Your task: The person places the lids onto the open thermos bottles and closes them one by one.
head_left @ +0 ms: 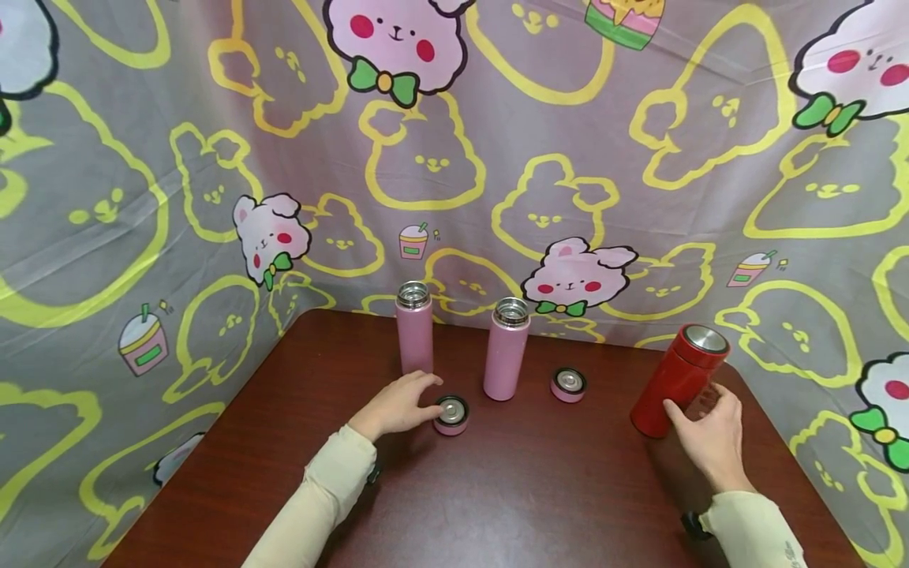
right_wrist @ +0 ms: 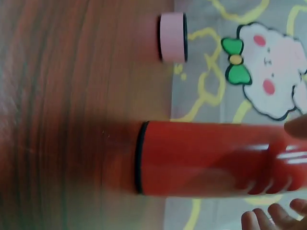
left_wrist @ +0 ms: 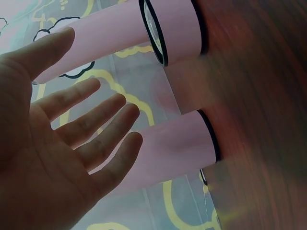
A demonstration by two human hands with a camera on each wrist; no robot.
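My left hand [head_left: 401, 406] is held with its fingers spread, beside the left pink thermos bottle [head_left: 415, 335] and a pink lid [head_left: 450, 416]. In the left wrist view its palm and straight fingers hold nothing. Both that bottle and a second pink thermos bottle [head_left: 504, 355] stand uncapped, their steel mouths showing. My right hand [head_left: 713, 438] is at a red thermos bottle [head_left: 671, 390] with a steel-topped cap. Its thumb overlaps the bottle's side, while in the right wrist view the fingertips [right_wrist: 252, 220] show a gap from the red body.
Another pink lid [head_left: 568, 385] lies on the dark wooden table [head_left: 511, 489] between the second pink bottle and the red one. A patterned cloth [head_left: 461, 229] hangs behind the table and along both sides.
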